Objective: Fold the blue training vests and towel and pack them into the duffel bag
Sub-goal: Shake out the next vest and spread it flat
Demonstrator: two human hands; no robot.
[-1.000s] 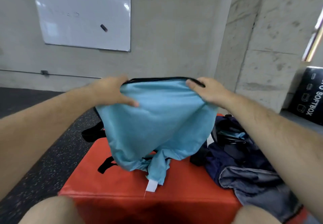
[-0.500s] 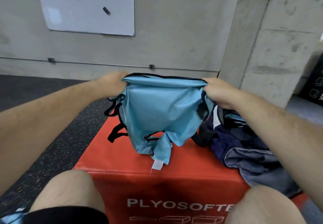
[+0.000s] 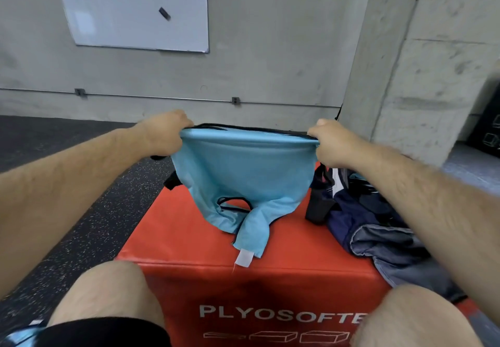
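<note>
**Head view: blue vest held up by its top edge over the red box**

Both arms reach forward. The left hand (image 3: 165,135) grips the left end of the blue vest (image 3: 240,173), its fingers curled tight round a bunched corner of the cloth. The right hand (image 3: 331,143) grips the right end the same way, fingers clamped on the fabric and thumb up on top. Between the two fists the top edge, trimmed in black, runs nearly level and taut.

The vest hangs down from that edge. Its lower part lies crumpled on the top of the red box (image 3: 189,233), where a black-edged opening shows among the folds. A narrow tail of blue cloth trails toward the near edge and ends in a white tag (image 3: 244,258).

The navy duffel bag (image 3: 359,211) sits on the right part of the box, just beside the vest and partly under the right forearm. A grey-blue fabric (image 3: 392,249) lies heaped at its near side (whether this is the towel, I cannot tell).

The front of the box bears white letters reading PLYOSOFTE, cut off by the right knee (image 3: 405,317). The left knee (image 3: 108,292) is at the box's near left corner. Around the box lies a dark speckled floor (image 3: 67,198). A whiteboard (image 3: 135,8) hangs on the concrete wall behind.
</note>
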